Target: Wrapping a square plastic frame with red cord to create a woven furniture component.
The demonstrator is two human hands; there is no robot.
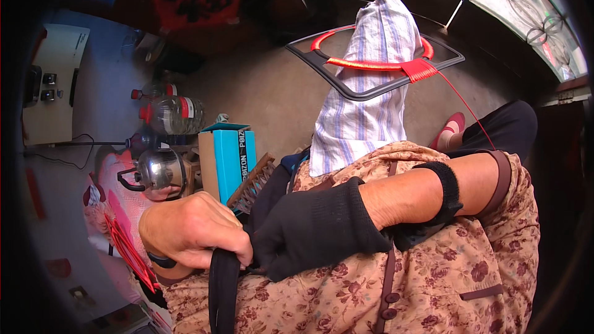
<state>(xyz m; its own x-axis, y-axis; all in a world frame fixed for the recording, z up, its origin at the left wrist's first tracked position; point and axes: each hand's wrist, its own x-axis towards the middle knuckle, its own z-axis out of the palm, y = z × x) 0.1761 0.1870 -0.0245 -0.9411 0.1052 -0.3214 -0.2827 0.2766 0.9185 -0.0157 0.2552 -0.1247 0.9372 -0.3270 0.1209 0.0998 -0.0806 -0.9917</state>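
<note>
Gripping a black strap [223, 284], the bare left hand [195, 229] is closed around it; the gloved right hand [315, 229] touches beside, its grip unclear; a black frame [365, 89] wound with red thread [371, 63] rests ahead.

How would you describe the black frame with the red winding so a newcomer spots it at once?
Start at the striped white-and-blue cloth standing up in the middle of the view, above the floral-print lap. The flat black rounded-rectangle frame rings that cloth near its top. Unlike anything nearby, it carries a hoop wrapped in bright red cord, with one red strand trailing off it.
</note>
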